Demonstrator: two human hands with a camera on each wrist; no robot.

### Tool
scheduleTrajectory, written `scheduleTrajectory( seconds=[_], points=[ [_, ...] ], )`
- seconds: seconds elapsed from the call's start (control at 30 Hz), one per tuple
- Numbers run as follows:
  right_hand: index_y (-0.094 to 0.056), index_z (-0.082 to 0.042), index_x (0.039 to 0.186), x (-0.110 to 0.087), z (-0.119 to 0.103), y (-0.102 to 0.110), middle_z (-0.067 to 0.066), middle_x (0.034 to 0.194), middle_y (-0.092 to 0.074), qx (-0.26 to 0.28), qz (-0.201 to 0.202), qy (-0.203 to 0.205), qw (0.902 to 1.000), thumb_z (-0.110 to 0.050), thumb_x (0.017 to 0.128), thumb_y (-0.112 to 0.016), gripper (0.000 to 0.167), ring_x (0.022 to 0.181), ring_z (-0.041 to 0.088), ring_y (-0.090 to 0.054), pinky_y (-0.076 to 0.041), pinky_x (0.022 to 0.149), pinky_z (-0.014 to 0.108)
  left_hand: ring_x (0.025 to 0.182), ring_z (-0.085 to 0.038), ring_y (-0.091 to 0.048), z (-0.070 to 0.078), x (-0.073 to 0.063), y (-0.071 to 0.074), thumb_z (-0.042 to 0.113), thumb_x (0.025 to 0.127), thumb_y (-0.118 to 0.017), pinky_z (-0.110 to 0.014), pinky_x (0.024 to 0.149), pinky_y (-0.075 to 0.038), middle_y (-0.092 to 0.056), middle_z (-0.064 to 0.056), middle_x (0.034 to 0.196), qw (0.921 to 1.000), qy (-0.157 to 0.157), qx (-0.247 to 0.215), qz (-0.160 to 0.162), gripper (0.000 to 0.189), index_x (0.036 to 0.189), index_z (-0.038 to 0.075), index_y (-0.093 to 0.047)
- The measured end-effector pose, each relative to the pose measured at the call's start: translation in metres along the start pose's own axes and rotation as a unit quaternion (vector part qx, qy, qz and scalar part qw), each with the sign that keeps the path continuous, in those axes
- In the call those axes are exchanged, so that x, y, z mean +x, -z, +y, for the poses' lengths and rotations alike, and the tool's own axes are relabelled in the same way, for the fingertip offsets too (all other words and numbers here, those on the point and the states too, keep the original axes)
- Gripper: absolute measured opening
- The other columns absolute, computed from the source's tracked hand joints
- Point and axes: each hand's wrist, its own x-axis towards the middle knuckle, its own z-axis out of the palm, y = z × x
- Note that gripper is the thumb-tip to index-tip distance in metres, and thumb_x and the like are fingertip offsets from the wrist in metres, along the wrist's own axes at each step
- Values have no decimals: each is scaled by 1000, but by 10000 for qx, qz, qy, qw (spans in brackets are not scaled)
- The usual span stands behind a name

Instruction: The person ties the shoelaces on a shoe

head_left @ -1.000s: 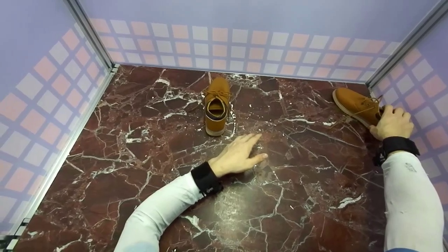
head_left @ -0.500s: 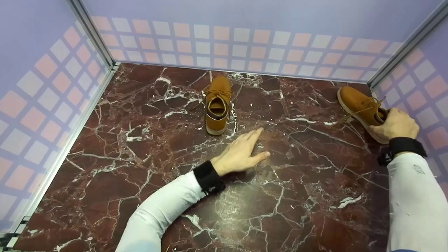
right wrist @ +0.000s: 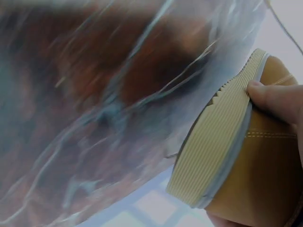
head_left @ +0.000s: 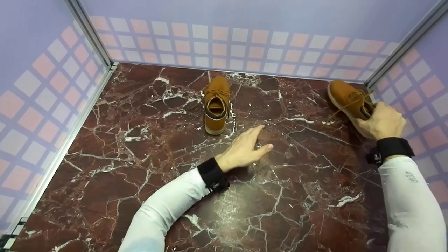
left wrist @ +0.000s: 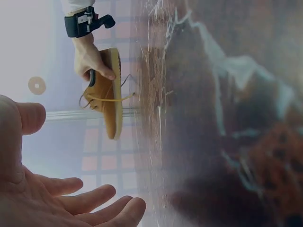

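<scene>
Right hand (head_left: 386,120) shifted leftward, fingers clamped on tan shoe (head_left: 349,99), left hand (head_left: 242,149) outstretched, its fingers apart

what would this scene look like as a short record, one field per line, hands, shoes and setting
right hand: grips the heel end of the held shoe, thumb on its outside
left hand: holds nothing, palm down near the other shoe's heel
held shoe: tan, lifted off the surface, a lace hanging
other shoe: tan, upright, toe toward the back panel
surface: dark red-brown, marbled with pale veins
wearing: white sleeves, black wrist straps
</scene>
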Motion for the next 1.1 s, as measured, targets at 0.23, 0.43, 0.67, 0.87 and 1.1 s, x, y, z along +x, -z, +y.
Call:
scheduleTrajectory(
  seconds=[0.23, 0.43, 0.67, 0.87, 1.1],
  points=[
    [-57, 7, 115, -7, -34, 2, 40, 110, -69, -62, 335, 457, 9984, -42, 90, -84, 61, 88, 61, -66, -54, 72, 71, 170, -38, -38, 7, 3, -5, 55, 111, -62, -57, 141, -31, -35, -21, 183, 9998, 51, -179, -95, 89, 177, 7, -27],
    [-58, 7, 121, -21, -62, 2, 38, 113, -67, -93, 427, 756, 9962, -40, 90, -82, 62, 90, 65, -66, -53, 72, 73, 168, -37, -42, 12, 6, -7, 54, 111, -63, -55, 140, -35, -37, -20, 182, 9998, -107, -155, -42, 88, 177, 7, -29],
    [-61, 3, 125, -45, -107, 4, 34, 109, -70, 34, 593, 1323, 9894, -39, 88, -86, 62, 82, 59, -68, -54, 64, 69, 173, -37, -32, 18, 8, -7, 53, 111, -63, -56, 143, -28, -27, -22, 186, 9997, -62, -253, 17, 91, 178, 6, -23],
    [-62, 3, 128, -70, -145, 2, 33, 111, -73, 229, 692, 1607, 9843, -32, 88, -87, 58, 83, 55, -71, -58, 65, 68, 176, -39, -22, 23, 11, -6, 56, 110, -62, -55, 145, -21, -17, -22, 189, 9996, 32, -210, 210, 98, 180, 5, -15],
    [-61, 5, 128, -99, -190, -6, 33, 112, -73, 496, 519, 1580, 9848, -27, 93, -85, 53, 83, 51, -74, -64, 70, 67, 176, -43, -20, 25, 17, -7, 58, 111, -58, -55, 145, -21, -13, -26, 188, 9986, 160, -291, 403, 102, 178, -3, -12]
  ],
)
